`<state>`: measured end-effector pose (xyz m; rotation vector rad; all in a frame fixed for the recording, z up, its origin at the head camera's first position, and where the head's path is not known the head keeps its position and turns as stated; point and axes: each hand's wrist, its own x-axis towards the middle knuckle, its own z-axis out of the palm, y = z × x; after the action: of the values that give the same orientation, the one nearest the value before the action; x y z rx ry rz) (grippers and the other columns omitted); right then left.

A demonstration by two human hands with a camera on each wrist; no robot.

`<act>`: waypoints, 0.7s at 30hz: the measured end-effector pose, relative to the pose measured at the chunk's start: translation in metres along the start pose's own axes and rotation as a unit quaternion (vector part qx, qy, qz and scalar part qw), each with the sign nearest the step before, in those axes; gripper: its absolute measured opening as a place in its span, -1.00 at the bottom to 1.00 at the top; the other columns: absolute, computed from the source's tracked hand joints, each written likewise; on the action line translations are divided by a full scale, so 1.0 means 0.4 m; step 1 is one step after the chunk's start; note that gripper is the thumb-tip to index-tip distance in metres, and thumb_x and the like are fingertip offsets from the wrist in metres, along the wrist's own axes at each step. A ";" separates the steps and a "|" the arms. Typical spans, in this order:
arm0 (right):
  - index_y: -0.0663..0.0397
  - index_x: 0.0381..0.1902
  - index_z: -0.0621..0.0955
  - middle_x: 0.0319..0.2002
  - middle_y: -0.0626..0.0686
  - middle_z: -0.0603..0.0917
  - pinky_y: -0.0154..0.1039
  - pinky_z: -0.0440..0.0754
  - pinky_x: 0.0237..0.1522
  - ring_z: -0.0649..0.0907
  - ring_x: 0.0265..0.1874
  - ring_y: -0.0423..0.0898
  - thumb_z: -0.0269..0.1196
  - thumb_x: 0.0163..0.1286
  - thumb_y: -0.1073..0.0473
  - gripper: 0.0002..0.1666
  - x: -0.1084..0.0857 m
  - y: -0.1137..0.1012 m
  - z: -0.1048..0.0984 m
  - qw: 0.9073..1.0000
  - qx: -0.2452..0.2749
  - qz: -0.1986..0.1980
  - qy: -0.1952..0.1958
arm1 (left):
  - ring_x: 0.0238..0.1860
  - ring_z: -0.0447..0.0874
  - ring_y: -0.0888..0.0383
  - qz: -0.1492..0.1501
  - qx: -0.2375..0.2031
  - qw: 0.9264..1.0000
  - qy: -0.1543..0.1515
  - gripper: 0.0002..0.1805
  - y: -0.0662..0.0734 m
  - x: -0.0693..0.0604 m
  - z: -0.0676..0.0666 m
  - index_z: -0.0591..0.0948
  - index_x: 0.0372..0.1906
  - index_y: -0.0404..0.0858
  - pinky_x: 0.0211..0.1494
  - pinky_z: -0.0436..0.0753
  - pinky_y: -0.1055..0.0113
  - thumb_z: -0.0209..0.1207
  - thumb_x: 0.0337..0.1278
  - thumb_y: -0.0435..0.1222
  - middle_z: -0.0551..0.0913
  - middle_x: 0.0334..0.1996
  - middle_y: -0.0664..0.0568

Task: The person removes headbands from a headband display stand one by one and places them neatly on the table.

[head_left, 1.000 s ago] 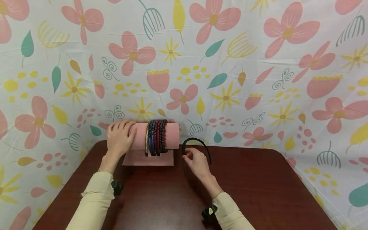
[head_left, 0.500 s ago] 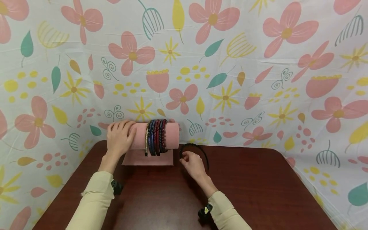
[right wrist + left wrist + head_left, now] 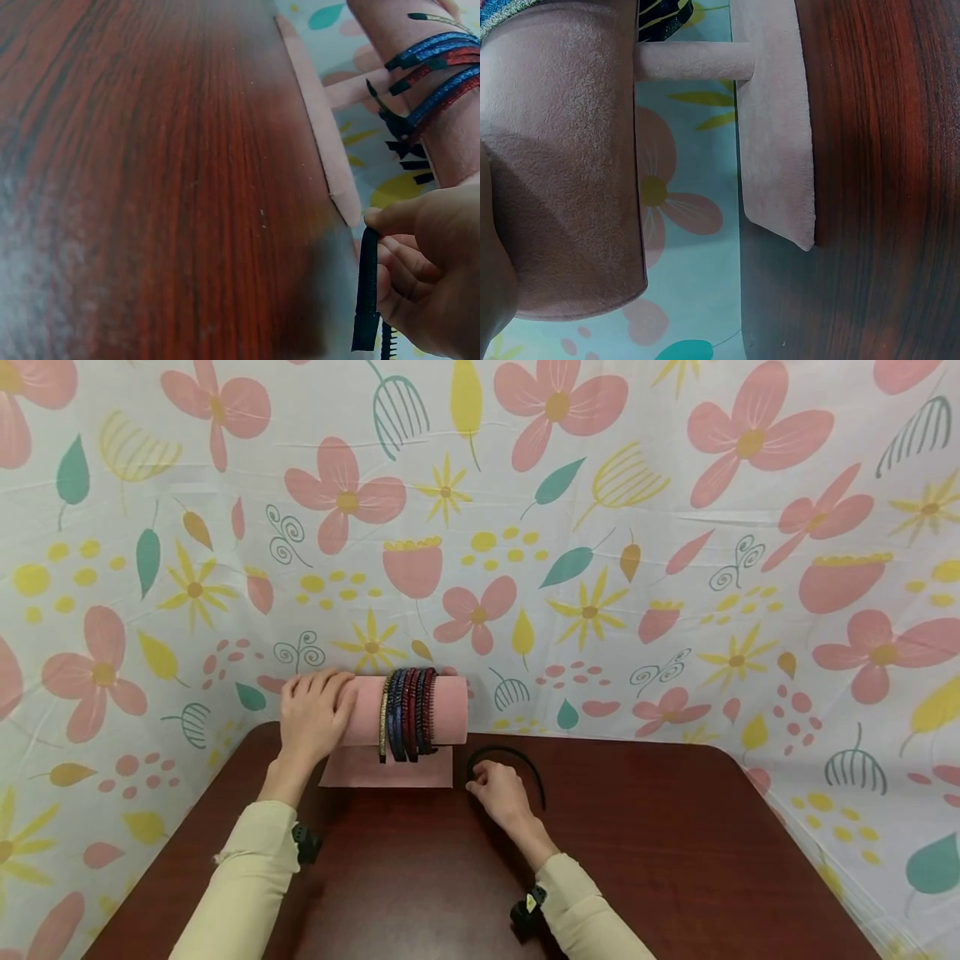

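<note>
"Where's the headband (image 3: 367, 285)?"
"Near the table's (image 3: 420, 877) back edge, just right of the base (image 3: 352, 770); bow toward that edge, free end toward the front; right hand (image 3: 501, 793) pinching one side."
"The roll (image 3: 451, 710)?"
"Lengthwise along the back edge; bands (image 3: 408, 714) over it; left hand (image 3: 311, 714) curled over its left end."

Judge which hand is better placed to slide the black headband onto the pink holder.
Probably the right hand: it pinches the black headband near one end of the pink headband holder, while the left hand holds the other.
</note>
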<state>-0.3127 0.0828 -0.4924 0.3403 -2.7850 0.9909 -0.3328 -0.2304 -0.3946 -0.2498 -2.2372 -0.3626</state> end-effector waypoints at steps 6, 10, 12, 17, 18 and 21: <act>0.16 -0.04 0.69 -0.32 0.04 0.75 -0.15 0.68 -0.32 0.72 -0.37 -0.09 0.38 0.28 0.11 -0.66 0.007 0.005 0.015 1.000 -0.011 0.015 -0.019 | 0.14 0.55 -0.13 0.008 0.002 1.000 0.011 -0.61 -0.002 0.001 0.004 0.67 0.05 -0.14 0.36 0.28 -0.12 0.04 0.39 -0.01 0.65 0.10 -0.11; 0.16 -0.05 0.69 -0.33 0.04 0.75 -0.18 0.67 -0.34 0.71 -0.38 -0.10 0.39 0.27 0.11 -0.66 0.009 0.008 0.023 0.999 -0.006 0.025 -0.027 | 0.13 0.55 -0.13 0.010 0.003 1.000 0.018 -0.61 -0.003 0.001 0.006 0.68 0.04 -0.14 0.36 0.29 -0.12 0.04 0.39 -0.01 0.66 0.09 -0.10; 0.16 -0.06 0.69 -0.33 0.04 0.74 -0.19 0.66 -0.36 0.71 -0.38 -0.11 0.40 0.26 0.11 -0.66 0.009 0.009 0.026 0.999 -0.005 0.027 -0.031 | 0.13 0.56 -0.13 0.009 0.004 1.000 0.019 -0.61 -0.004 0.000 0.006 0.68 0.04 -0.13 0.36 0.29 -0.12 0.04 0.39 -0.01 0.66 0.09 -0.10; 0.17 -0.07 0.70 -0.35 0.04 0.73 -0.20 0.65 -0.37 0.70 -0.40 -0.12 0.41 0.24 0.11 -0.65 0.009 0.010 0.028 0.999 -0.004 0.028 -0.034 | 0.12 0.56 -0.13 0.009 0.004 1.000 0.026 -0.62 -0.004 0.000 0.007 0.68 0.03 -0.14 0.34 0.30 -0.11 0.05 0.38 -0.02 0.66 0.08 -0.10; 0.16 -0.07 0.70 -0.35 0.02 0.73 -0.20 0.65 -0.38 0.69 -0.41 -0.13 0.41 0.24 0.10 -0.65 0.008 0.009 0.026 0.999 -0.009 0.027 -0.032 | 0.12 0.56 -0.13 0.009 0.004 1.000 0.027 -0.62 -0.004 0.000 0.007 0.68 0.03 -0.14 0.34 0.30 -0.11 0.05 0.38 -0.02 0.66 0.07 -0.10; 0.09 -0.07 0.71 -0.35 -0.03 0.72 -0.18 0.63 -0.38 0.67 -0.43 -0.16 0.40 0.26 0.04 -0.66 0.004 0.004 0.020 0.999 -0.029 0.026 -0.023 | 0.11 0.57 -0.14 0.009 0.004 1.000 0.028 -0.62 -0.003 0.000 0.006 0.68 0.03 -0.14 0.34 0.30 -0.11 0.05 0.37 -0.02 0.67 0.07 -0.11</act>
<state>-0.3154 0.0786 -0.4992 0.2888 -2.8712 0.9235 -0.3350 -0.2305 -0.3963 -0.2530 -2.1786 -0.3478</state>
